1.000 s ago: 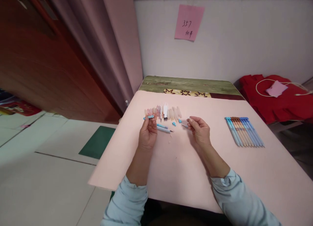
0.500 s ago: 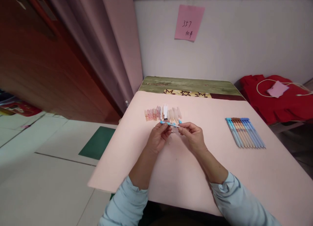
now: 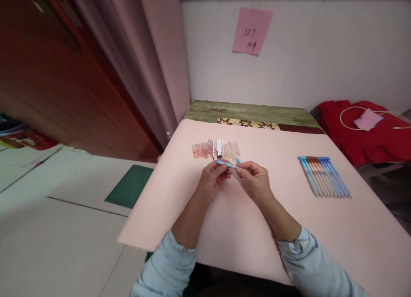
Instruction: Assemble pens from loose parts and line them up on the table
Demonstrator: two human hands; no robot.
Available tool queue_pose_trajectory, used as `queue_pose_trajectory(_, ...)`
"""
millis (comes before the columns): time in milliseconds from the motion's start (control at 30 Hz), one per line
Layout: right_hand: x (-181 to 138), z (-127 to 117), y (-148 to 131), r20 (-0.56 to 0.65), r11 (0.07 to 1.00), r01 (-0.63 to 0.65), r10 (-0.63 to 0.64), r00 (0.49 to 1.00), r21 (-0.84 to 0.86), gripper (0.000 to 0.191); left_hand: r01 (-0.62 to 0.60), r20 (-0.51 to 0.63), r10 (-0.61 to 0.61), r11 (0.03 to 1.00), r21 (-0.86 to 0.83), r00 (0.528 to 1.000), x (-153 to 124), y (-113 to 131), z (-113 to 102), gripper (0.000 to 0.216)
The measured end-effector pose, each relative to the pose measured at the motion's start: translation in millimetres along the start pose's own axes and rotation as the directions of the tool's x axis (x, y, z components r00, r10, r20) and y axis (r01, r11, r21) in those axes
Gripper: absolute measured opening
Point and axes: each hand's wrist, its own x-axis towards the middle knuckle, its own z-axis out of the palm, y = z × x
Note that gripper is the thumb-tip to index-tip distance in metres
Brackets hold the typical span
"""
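My left hand (image 3: pixel 212 182) is closed around a light blue pen (image 3: pixel 222 163), held nearly level just above the table, thumb on its side. My right hand (image 3: pixel 257 180) pinches the thin pale end of the same pen between thumb and fingertips; exactly which part it grips is too small to tell. Just beyond the fingers lies a small blue pen piece (image 3: pixel 238 160). Behind the hands are patterned pinkish pen barrels (image 3: pixel 201 150), a bundle of white refills with dark ends (image 3: pixel 219 147) and several frosted, pale barrels (image 3: pixel 231 149).
A row of finished-looking pens (image 3: pixel 325 177) with blue and brown tops lies on the right of the pink-covered table (image 3: pixel 244 237). Red cloth (image 3: pixel 334 126) with a pale cable and pink paper sits beyond the right edge. A curtain (image 3: pixel 160 53) and wooden door stand at left.
The view has shifted slightly. My left hand has come a little closer to my right, and less of the pen sticks out past its left fingers. Both hands keep their hold.
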Motion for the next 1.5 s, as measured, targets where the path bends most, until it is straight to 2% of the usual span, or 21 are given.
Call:
queue_pose_trajectory(333, 0.9, 0.9, 0.3, 0.013, 1.000, 0.000, 0.000, 1.000, 0.027, 0.028, 0.046, 0.006, -0.046, 0.999, 0.022, 0.999, -0.7, 0.3, 1.3, 0.029)
queue_pose_trajectory(500, 1.0, 0.8, 1.3, 0.064, 0.997, -0.045, 0.041, 0.997, 0.056, 0.031, 0.070, 0.019, -0.071, 0.997, 0.014, 0.997, -1.1, -2.4, -0.1, 0.028)
queue_pose_trajectory(567, 0.5, 0.6, 0.8, 0.111, 0.993, -0.091, 0.081, 0.990, 0.081, 0.030, 0.113, 0.032, -0.112, 0.994, -0.015, 0.993, -0.9, -0.8, -1.4, 0.024)
queue_pose_trajectory(633, 0.2, 0.3, 0.1, 0.134, 0.990, -0.116, 0.104, 0.985, 0.086, 0.029, 0.135, 0.003, -0.136, 0.984, -0.117, 0.991, -0.3, 4.9, -3.6, 0.018)
queue_pose_trajectory(733, -0.1, -0.1, 0.3, 0.098, 0.997, -0.080, 0.077, 0.992, 0.022, 0.027, 0.018, -0.144, -0.071, 0.940, -0.340, 0.987, 1.0, 20.3, -8.8, 0.012)
queue_pose_trajectory(800, -0.7, -0.3, 2.6, 0.068, 0.997, -0.024, 0.029, 0.997, -0.074, 0.026, -0.098, -0.226, 0.005, 0.910, -0.404, 0.974, 1.7, 30.6, -12.8, 0.016)
queue_pose_trajectory(867, -1.8, -1.0, 6.6, 0.062, 0.975, 0.056, -0.044, 0.997, -0.214, 0.023, -0.159, -0.260, 0.050, 0.895, -0.416, 0.964, 2.2, 37.3, -16.6, 0.018)
queue_pose_trajectory(933, -3.1, -2.4, 11.1, 0.114, 0.899, 0.180, -0.146, 0.983, -0.399, 0.018, -0.173, -0.269, 0.064, 0.898, -0.405, 0.961, 2.6, 39.9, -19.6, 0.017)
queue_pose_trajectory(1033, -4.3, -5.3, 16.4, 0.278, 0.664, 0.387, -0.269, 0.922, -0.640, 0.012, -0.175, -0.278, 0.072, 0.914, -0.367, 0.958, 3.1, 39.7, -22.9, 0.014)
queue_pose_trajectory(1100, -4.4, -6.4, 18.5, 0.377, 0.516, 0.473, -0.285, 0.881, -0.714, 0.016, -0.193, -0.292, 0.089, 0.917, -0.349, 0.952, 3.6, 39.5, -24.6, 0.013)
queue_pose_trajectory(1167, -4.1, -6.0, 19.9, 0.448, 0.419, 0.523, -0.270, 0.853, -0.743, 0.020, -0.216, -0.308, 0.106, 0.912, -0.348, 0.945, 4.2, 39.8, -25.9, 0.015)
queue_pose_trajectory(1333, -4.6, 1.3, 19.8, 0.515, 0.305, 0.563, -0.230, 0.826, -0.768, 0.021, -0.209, -0.307, 0.090, 0.902, -0.379, 0.947, 5.0, 40.7, -27.0, 0.021)
queue_pose_trajectory(1500, -6.9, 7.7, 16.7, 0.509, 0.220, 0.546, -0.207, 0.836, -0.808, 0.013, -0.229, -0.320, 0.104, 0.895, -0.383, 0.942, 4.6, 41.7, -28.2, 0.021)
